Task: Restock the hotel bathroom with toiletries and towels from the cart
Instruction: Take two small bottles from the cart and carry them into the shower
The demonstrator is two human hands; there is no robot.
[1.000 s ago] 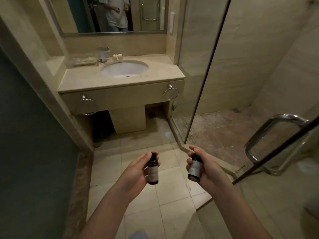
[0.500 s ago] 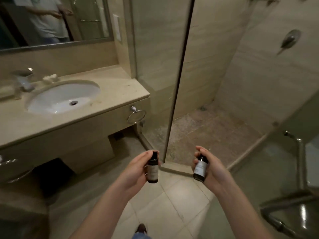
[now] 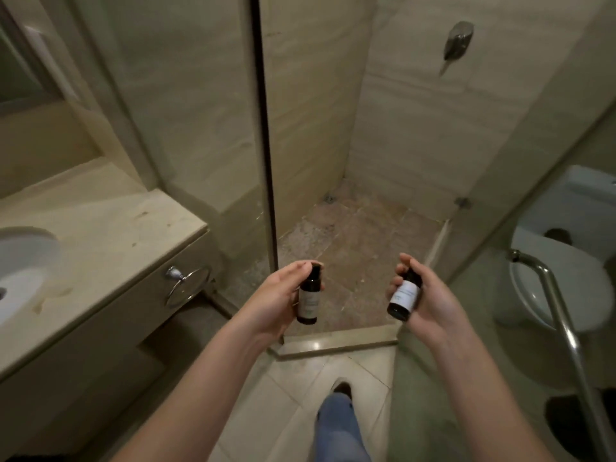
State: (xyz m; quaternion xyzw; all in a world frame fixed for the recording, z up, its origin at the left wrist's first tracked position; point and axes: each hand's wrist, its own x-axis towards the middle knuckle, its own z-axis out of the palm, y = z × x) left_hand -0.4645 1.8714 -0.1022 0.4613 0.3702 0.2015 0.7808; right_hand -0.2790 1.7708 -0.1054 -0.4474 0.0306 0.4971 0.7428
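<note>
Judged mid-delivery: toiletries are carried into the bathroom but none set down yet, and no towel or cart is in view, so placing these plus the towel run look left to do. Shower stall fills the middle, beige stone walls, stained brownish shower floor, opening straight ahead. Glass panel with a dark edge stands between stall and vanity. Tabletop at left, pale stone with a few marks, white sink set in it at the frame edge. Tiled floor below. Toilet at right, seen through a glass door whose metal bar handle crosses in front of it. Raised threshold at the stall mouth, one jeans leg forward near it. Towel ring on the vanity front. Left hand has thumb and fingers curled round the left bottle, small, dark, upright. Right hand likewise wraps the right bottle, dark with a pale label, tilted. Both bottles are in the air just above the threshold, apart from each other, touching only the hands. Wall valve sits high in the stall, drain at the back of its floor.
</note>
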